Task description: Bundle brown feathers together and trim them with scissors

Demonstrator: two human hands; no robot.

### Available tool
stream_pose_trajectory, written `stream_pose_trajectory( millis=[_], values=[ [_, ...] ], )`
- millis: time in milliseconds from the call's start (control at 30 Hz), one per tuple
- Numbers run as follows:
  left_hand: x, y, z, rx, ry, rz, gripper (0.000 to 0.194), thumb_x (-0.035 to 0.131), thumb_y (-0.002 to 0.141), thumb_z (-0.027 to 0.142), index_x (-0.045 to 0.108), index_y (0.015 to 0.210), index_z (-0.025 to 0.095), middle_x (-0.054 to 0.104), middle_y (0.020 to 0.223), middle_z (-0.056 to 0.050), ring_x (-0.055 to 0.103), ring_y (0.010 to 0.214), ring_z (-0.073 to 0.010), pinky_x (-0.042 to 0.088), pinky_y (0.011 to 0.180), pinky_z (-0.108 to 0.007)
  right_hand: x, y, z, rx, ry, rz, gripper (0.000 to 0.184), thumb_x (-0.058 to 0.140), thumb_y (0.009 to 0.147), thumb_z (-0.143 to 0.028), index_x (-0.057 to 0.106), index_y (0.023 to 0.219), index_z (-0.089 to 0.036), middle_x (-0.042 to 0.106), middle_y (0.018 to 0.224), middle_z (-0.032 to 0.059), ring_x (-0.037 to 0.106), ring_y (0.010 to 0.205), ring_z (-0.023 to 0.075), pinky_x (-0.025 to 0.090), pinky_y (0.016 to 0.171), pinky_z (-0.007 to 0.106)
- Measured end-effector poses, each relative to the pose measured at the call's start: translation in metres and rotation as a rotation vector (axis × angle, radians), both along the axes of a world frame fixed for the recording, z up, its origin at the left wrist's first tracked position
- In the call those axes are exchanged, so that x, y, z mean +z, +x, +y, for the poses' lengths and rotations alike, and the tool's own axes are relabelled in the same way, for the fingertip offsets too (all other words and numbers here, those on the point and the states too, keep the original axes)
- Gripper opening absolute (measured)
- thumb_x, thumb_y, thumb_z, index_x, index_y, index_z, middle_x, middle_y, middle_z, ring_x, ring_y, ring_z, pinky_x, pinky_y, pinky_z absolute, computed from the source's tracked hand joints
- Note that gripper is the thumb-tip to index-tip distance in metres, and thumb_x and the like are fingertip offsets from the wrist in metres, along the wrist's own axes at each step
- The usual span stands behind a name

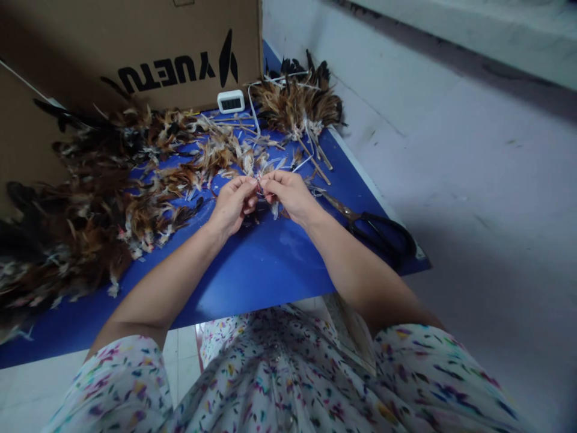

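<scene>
My left hand [234, 203] and my right hand [289, 193] meet over the blue table, their fingertips pinched together around a small feather tuft [258, 178]. A thin reddish strand seems to show at the pinch, but the fingers cover most of it. Pale and brown loose feathers [220, 153] lie just beyond the fingers, and a few bits of feather show beneath them. To the right of my right hand rests a pair of scissors [383, 231] with black handles, its blades pointing toward the hands.
Brown and black feather bunches [99, 198] spread over the table's left side. A tied feather bundle [297, 102] lies at the back right near thin sticks [318, 157]. A white digital clock [231, 101] stands before a cardboard box [180, 48]. A wall [451, 150] borders the right.
</scene>
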State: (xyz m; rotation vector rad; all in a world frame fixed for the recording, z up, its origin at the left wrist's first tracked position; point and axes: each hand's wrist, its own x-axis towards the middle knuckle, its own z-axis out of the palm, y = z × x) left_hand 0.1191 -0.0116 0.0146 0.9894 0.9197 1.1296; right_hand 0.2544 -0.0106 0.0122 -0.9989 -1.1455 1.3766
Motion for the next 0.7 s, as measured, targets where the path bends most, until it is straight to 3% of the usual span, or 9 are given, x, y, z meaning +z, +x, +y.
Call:
stream_pose_trajectory(
  millis=[300,467,700],
  values=[
    [-0.0053,0.0015,0.0017,0.173,0.089,0.092,0.019,0.07,0.071,0.019,0.051,0.071,0.017,0.047,0.045,0.008,0.038,0.037,-0.0027,0.022,0.037,-0.014,-0.0059,-0.002,0.0021,0.016,-0.025,0.006,0.01,0.065,0.073,-0.018,0.059,0.065,-0.016,0.054,0.054,-0.0056,0.047,0.047,0.0042,0.039,0.048,0.018],
    [-0.0067,-0.0024,0.004,0.082,0.055,0.124,0.025,0.073,0.067,0.02,0.062,0.088,0.015,0.054,0.053,0.006,0.042,0.039,-0.0039,0.022,0.036,-0.015,-0.0074,-0.001,0.0025,0.009,-0.045,0.019,0.01,0.065,0.072,-0.023,0.06,0.066,-0.016,0.055,0.054,-0.0054,0.047,0.048,0.0049,0.038,0.049,0.019],
    [-0.0063,-0.005,0.0048,0.058,-0.008,0.171,0.009,0.065,0.067,0.016,0.063,0.075,0.014,0.051,0.048,0.005,0.04,0.038,-0.0039,0.023,0.036,-0.015,-0.0082,0.0007,0.0029,0.027,-0.114,0.107,0.008,0.064,0.069,-0.022,0.059,0.067,-0.016,0.054,0.052,-0.0048,0.047,0.048,0.0067,0.037,0.05,0.021]
  ],
)
